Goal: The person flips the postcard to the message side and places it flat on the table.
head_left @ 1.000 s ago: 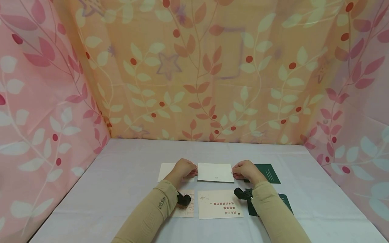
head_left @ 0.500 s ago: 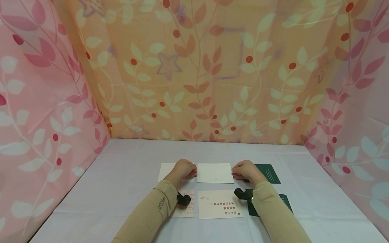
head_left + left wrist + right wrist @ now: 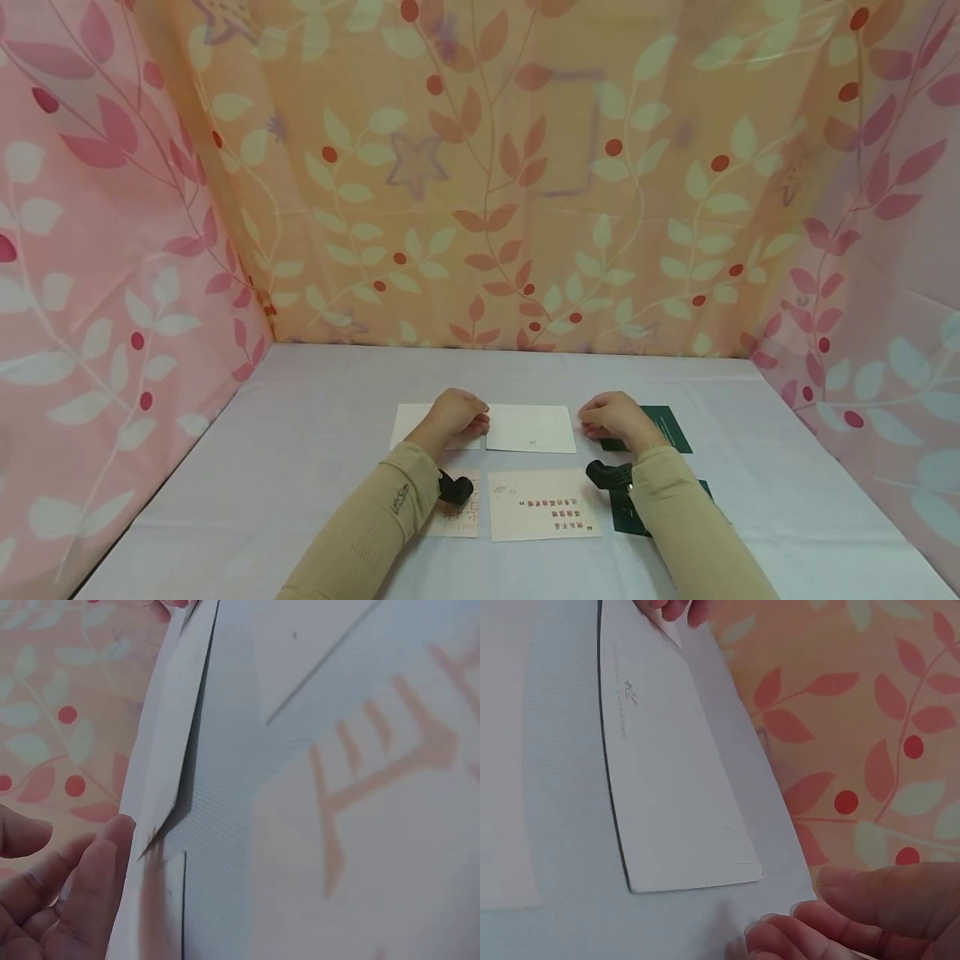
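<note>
A white card with a tiny mark near its front edge lies in the middle of the back row on the table. My left hand is at its left edge, over another white card. In the left wrist view, thumb and fingers stand apart beside the card's corner. On the other side, my right hand is just off the card's right edge and partly covers a dark green card. The right wrist view shows a gap between the right fingers and the card, with the thumb apart from them.
In the front row lie a cream card with red lettering, a lettered card partly under the left wrist, and a green card partly under the right forearm. White cloth covers the table; patterned curtains enclose it on three sides.
The middle back card has settled flat against the cloth. My right hand has let go of its edge and drawn slightly right; the left hand has hardly moved.
</note>
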Demonstrator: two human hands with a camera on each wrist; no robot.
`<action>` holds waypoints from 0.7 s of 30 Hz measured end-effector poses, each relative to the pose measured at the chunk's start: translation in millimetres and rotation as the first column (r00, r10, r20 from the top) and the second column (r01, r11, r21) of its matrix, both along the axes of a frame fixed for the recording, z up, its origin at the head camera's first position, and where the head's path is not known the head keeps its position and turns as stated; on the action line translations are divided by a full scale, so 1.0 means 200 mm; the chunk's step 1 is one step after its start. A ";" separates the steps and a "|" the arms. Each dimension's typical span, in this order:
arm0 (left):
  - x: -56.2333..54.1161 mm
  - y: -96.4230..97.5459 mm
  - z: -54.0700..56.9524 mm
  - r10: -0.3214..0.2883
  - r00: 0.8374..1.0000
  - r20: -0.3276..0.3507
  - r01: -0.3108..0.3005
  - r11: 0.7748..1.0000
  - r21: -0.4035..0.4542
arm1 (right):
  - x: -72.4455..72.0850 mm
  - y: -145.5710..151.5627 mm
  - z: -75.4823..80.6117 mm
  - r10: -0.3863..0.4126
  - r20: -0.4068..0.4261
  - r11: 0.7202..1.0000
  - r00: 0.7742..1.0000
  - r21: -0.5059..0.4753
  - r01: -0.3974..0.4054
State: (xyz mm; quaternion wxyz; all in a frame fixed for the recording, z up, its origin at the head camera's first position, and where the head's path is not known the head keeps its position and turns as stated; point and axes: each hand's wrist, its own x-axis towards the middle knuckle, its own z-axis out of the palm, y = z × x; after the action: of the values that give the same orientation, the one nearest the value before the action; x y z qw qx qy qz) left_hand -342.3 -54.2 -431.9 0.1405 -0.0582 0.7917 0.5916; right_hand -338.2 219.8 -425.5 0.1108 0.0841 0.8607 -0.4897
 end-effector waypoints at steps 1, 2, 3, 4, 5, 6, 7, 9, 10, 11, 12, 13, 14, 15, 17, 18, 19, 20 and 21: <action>0.00 0.00 0.00 -0.006 1.000 -0.008 0.006 1.000 0.006 | 0.00 0.01 0.01 0.004 -0.004 1.000 1.000 -0.005 -0.004; 0.00 0.01 0.00 -0.013 1.000 -0.016 0.014 1.000 0.012 | 0.00 0.01 0.01 0.009 -0.009 1.000 1.000 -0.011 -0.009; -0.01 0.01 0.01 -0.020 1.000 -0.023 0.021 1.000 0.015 | 0.00 0.02 0.02 0.013 -0.012 1.000 1.000 -0.008 -0.013; -0.01 0.02 0.01 -0.025 0.999 -0.028 0.026 1.000 0.016 | 0.00 0.03 0.02 0.011 -0.015 1.000 1.000 -0.017 -0.011; -0.01 0.02 0.01 -0.033 0.999 -0.036 0.033 0.999 0.018 | -0.01 0.04 0.02 0.015 -0.021 1.000 1.000 -0.027 -0.015; -0.01 0.03 0.01 -0.035 0.999 -0.038 0.036 0.999 0.016 | -0.01 0.04 0.02 0.015 -0.025 0.999 1.000 -0.033 -0.016; -0.01 0.03 0.01 -0.039 0.998 -0.041 0.040 0.999 0.014 | -0.01 0.05 0.02 0.021 -0.030 0.999 0.999 -0.039 -0.022; -0.01 0.05 0.01 -0.042 0.998 -0.042 0.043 0.999 0.017 | -0.01 0.07 0.03 0.024 -0.037 0.998 0.999 -0.049 -0.026; -0.01 0.05 0.02 -0.043 0.998 -0.042 0.044 0.999 0.021 | -0.01 0.08 0.03 0.022 -0.042 0.998 0.999 -0.063 -0.024; -0.01 0.06 0.02 -0.047 0.998 -0.045 0.048 0.999 0.022 | -0.01 0.09 0.04 0.024 -0.047 0.997 0.999 -0.066 -0.028; -0.01 0.07 0.02 -0.048 0.998 -0.045 0.049 0.999 0.022 | -0.01 0.10 0.04 0.030 -0.053 0.997 0.998 -0.072 -0.034; -0.01 0.08 0.02 -0.050 0.998 -0.044 0.051 0.998 0.025 | -0.01 0.11 0.04 0.031 -0.057 0.996 0.998 -0.078 -0.036; -0.01 0.09 0.02 -0.054 0.998 -0.045 0.055 0.998 0.024 | -0.01 0.12 0.05 0.024 -0.060 0.996 0.998 -0.088 -0.029; -0.01 0.09 0.02 -0.057 0.997 -0.049 0.058 0.998 0.020 | -0.01 0.12 0.05 0.026 -0.067 0.995 0.997 -0.091 -0.032; -0.01 0.11 0.03 -0.066 0.997 -0.052 0.066 0.998 0.012 | 0.00 0.14 0.06 0.032 -0.079 0.994 0.996 -0.099 -0.040; 0.00 0.12 0.03 -0.068 0.996 -0.051 0.069 0.998 0.012 | 0.00 0.15 0.06 0.035 -0.083 0.994 0.996 -0.104 -0.044; 0.00 0.13 0.03 -0.071 0.996 -0.052 0.072 0.997 0.015 | 0.00 0.16 0.06 0.031 -0.087 0.993 0.996 -0.110 -0.041; 0.00 0.14 0.04 -0.073 0.996 -0.054 0.074 0.997 0.016 | 0.00 0.16 0.06 0.031 -0.093 0.993 0.995 -0.108 -0.041; 0.00 0.15 0.04 -0.074 0.996 -0.053 0.075 0.997 0.019 | 0.00 0.17 0.06 0.036 -0.097 0.993 0.995 -0.110 -0.046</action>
State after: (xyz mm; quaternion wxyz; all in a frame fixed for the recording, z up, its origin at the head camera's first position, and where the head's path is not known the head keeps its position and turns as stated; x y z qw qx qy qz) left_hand -342.0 -24.9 -424.4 0.1421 -0.0116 0.7905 0.5957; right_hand -337.5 254.3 -412.6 0.0846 0.0368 0.8377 -0.5383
